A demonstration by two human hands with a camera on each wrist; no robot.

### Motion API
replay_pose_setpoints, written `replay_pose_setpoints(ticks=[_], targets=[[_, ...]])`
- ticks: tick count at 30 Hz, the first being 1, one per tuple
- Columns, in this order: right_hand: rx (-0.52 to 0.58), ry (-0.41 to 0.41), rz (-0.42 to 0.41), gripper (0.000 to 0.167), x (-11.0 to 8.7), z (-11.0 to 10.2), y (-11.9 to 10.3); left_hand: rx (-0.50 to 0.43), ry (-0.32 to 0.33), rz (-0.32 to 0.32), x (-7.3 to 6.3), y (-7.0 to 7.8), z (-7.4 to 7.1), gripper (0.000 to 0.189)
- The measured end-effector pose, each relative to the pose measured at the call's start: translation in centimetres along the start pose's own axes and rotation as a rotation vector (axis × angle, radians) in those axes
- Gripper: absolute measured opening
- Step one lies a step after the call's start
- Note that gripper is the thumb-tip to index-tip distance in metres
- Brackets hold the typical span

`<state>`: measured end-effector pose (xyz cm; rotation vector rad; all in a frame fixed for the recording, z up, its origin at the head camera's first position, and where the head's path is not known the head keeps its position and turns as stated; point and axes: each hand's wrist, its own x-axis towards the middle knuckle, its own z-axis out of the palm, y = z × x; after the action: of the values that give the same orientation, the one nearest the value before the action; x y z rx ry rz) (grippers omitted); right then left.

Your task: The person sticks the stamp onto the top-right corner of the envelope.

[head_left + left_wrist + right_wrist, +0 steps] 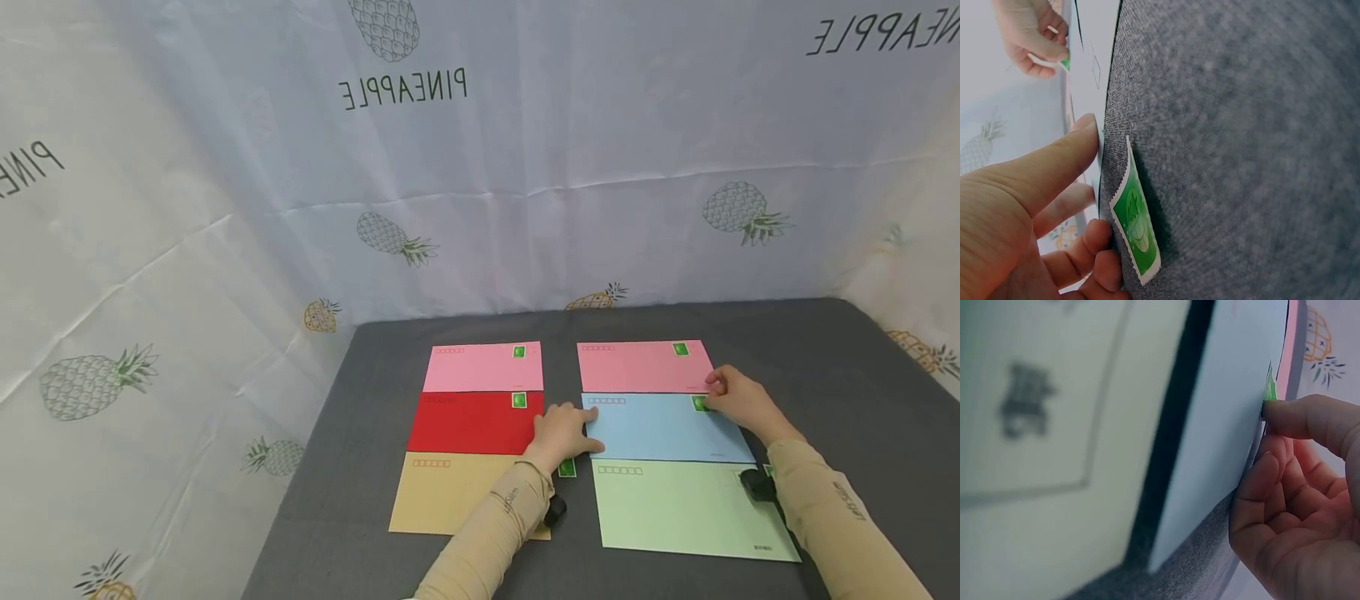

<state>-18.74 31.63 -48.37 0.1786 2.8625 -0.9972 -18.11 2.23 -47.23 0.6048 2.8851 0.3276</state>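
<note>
A light blue envelope (pixel 648 432) lies in the middle of the right-hand column. Along its left edge my left hand (pixel 561 435) rests with thumb and finger spread, touching the paper. At its upper right corner my right hand (pixel 744 404) pinches a green postage stamp (pixel 699 403) between thumb and finger; the thumb covers part of the stamp in the right wrist view. A loose green stamp (pixel 1137 225) with a curled edge lies on the grey cloth near my left hand's fingers.
Above and below the blue envelope lie a pink envelope (pixel 637 368), stamped, and a pale green one (pixel 682 508). The left column holds stamped pink (pixel 480 371) and red (pixel 472 423) envelopes and a tan one (pixel 442 496). A pineapple-print curtain (pixel 517 242) borders the grey table (pixel 330 500).
</note>
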Motion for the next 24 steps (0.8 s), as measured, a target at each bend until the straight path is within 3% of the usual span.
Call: replay_pose_setpoints(ticks=[9, 24], targets=[[-0.059, -0.029, -0.041, 0.024, 0.11, -0.17, -0.41, -0.002, -0.004, -0.004, -0.19, -0.17, 0.04, 0.059], [-0.099, -0.092, -0.047, 0.024, -0.06, -0.43, -0.54, 0.009, -0.003, 0.01, -0.35, -0.06, -0.39, 0.058]])
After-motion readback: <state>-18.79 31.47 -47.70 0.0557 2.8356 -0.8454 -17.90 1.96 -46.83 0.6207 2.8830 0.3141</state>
